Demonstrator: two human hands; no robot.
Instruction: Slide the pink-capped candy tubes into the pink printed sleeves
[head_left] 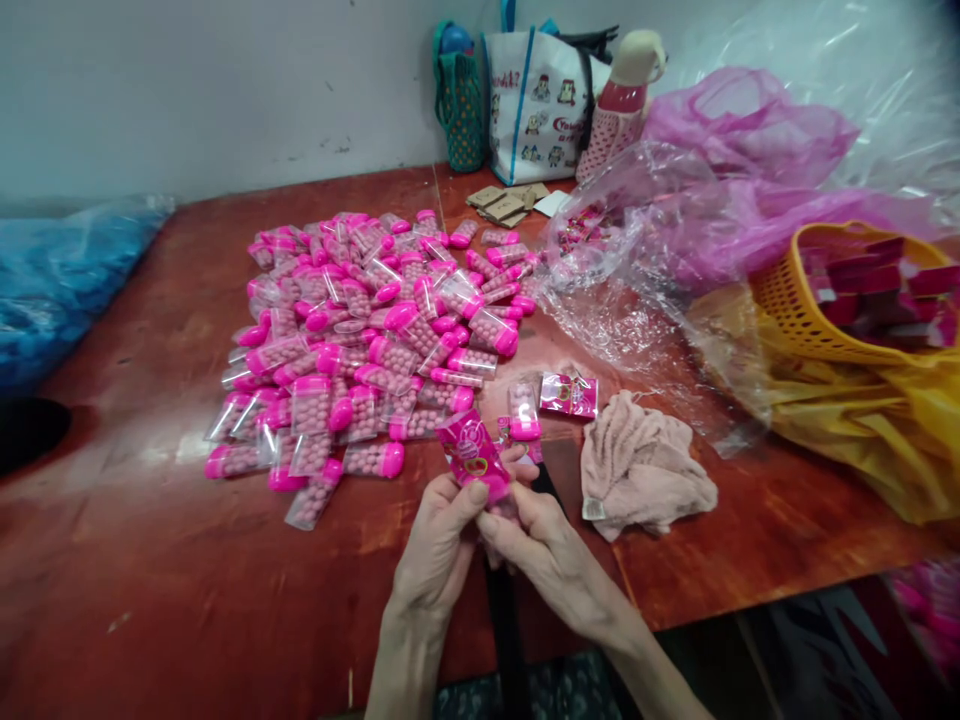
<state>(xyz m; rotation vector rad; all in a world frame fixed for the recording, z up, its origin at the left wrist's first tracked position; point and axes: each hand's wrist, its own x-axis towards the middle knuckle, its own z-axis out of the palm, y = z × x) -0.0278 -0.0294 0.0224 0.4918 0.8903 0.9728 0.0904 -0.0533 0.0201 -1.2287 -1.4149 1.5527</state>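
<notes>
Head view, pink packet (472,452), between left grip (436,535) and right grip (546,545)

From your place, the red table (187,570) carried pink-capped bottles (411,328) heaped at eleven o'clock, cardboard pieces (504,207) and a tote bag (534,112) at twelve, a clear plastic bag (604,310) and pink packet (568,396) at one, a crumpled cloth (646,470) at two, a blue bundle (64,290) at ten.

One head-worn camera looked forward and down from above the near edge of a shiny, flat red-brown table (172,570), close over a person's bare left hand (441,535) and bare right hand (547,545). The wide view reached past the table's far edge to a plain pale-grey wall (225,90).
</notes>
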